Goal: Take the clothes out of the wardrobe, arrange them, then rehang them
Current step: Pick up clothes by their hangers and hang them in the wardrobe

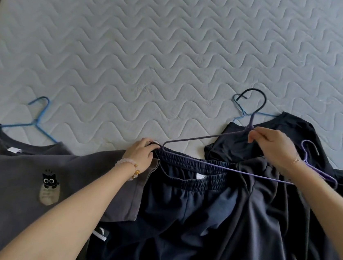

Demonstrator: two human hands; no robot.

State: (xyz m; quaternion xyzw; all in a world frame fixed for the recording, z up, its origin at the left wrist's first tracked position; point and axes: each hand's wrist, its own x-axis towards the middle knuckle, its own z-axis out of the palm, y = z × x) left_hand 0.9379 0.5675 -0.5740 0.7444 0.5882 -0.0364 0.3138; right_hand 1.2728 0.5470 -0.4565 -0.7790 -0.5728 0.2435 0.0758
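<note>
The right hand [271,145] pinches the purple hanger [204,137] by its neck while the left hand [142,154] grips the navy shorts [190,196] at the waistband just below, apparently to thread them on.

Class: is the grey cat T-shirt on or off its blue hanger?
On: the blue hanger comes out of the neck of the grey cat T-shirt, spread flat on the mattress.
</note>
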